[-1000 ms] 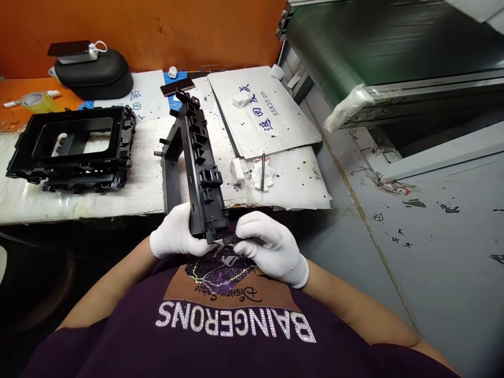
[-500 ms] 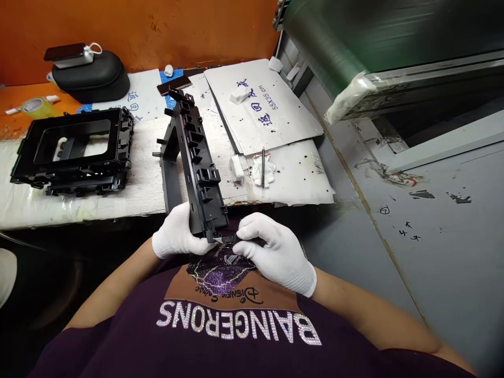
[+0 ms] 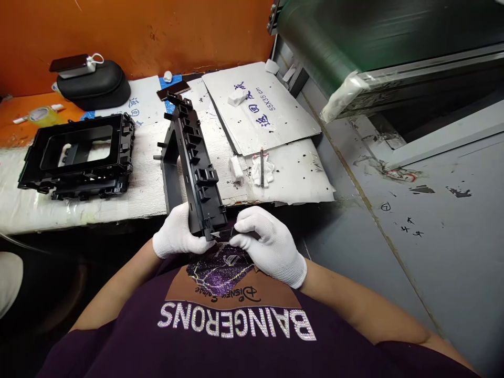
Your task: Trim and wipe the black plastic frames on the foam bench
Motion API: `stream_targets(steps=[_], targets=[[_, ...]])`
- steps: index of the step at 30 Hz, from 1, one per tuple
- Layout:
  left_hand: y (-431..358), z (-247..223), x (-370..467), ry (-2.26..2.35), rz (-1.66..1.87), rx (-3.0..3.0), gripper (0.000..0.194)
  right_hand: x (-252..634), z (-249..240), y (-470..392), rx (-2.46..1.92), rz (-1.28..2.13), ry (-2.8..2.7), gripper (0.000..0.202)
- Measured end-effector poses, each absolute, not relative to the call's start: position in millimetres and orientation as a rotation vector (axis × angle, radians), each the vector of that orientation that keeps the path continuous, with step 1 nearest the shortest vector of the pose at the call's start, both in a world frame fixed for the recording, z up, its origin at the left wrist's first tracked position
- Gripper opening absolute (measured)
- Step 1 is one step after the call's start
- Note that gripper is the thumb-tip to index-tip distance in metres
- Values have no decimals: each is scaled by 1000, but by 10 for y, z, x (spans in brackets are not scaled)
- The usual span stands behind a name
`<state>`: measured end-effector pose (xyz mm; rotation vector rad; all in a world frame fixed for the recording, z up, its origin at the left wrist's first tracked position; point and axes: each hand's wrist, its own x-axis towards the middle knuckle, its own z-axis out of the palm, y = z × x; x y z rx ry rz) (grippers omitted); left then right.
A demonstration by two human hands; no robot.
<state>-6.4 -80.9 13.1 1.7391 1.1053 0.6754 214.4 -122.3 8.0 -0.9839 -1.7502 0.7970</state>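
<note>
My left hand (image 3: 179, 231), in a white glove, grips the lower end of a black plastic frame (image 3: 200, 178). The frame is tilted up on edge, its clips and ribs facing right and its far end over the table. In my gloved right hand (image 3: 270, 244), thumb and forefinger pinch a small knife (image 3: 225, 234) with a dark body and a pointed silvery tip. That tip is at the frame's near lower corner, close to my left thumb; whether it touches the plastic I cannot tell.
Another black frame (image 3: 35, 149) lies on the table at left, before a black case (image 3: 94, 86) with a phone (image 3: 69, 63) on top. White foam sheets (image 3: 283, 123), a pencil (image 3: 262, 168) and a crumpled cloth (image 3: 268, 173) lie right. A green conveyor belt (image 3: 315, 47) stands beyond.
My right hand has shifted slightly left and up with the knife, and more of its tip shows at the frame's corner. The left hand keeps its hold; the view has moved slightly.
</note>
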Motion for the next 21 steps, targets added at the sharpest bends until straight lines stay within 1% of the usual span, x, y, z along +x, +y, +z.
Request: stream_targets(steps=[3,5,8,11,13,15,17,19,21], targets=[[-801,133,-74,1099,711,1773,31,2137,42,-1206,-949,687,-1700,14],[-794,125,-78,1106,713,1793,32,2098,82,-1206,-943,656,-1676,7],[-788,100,-75,1068,720,1800,33,1959,240,-1168,-954,748,-1770,13],[-779,59,-100,1037,768,1775,38,1827,425,-1032,-1082,861,-1904,8],[-759,39,-148,1082,805,1789,43,1830,503,-920,-1153,887,-1918,9],[-725,51,-206,1117,865,1846,41,1913,529,-846,-1181,900,-1846,10],[-688,104,-246,1075,955,1896,37,2022,514,-838,-1172,1018,-1767,21],[-662,178,-251,1047,1019,1893,38,2096,479,-894,-1100,1278,-1739,38],[-648,234,-230,1075,1014,1828,40,2104,450,-987,-996,1555,-1678,48]])
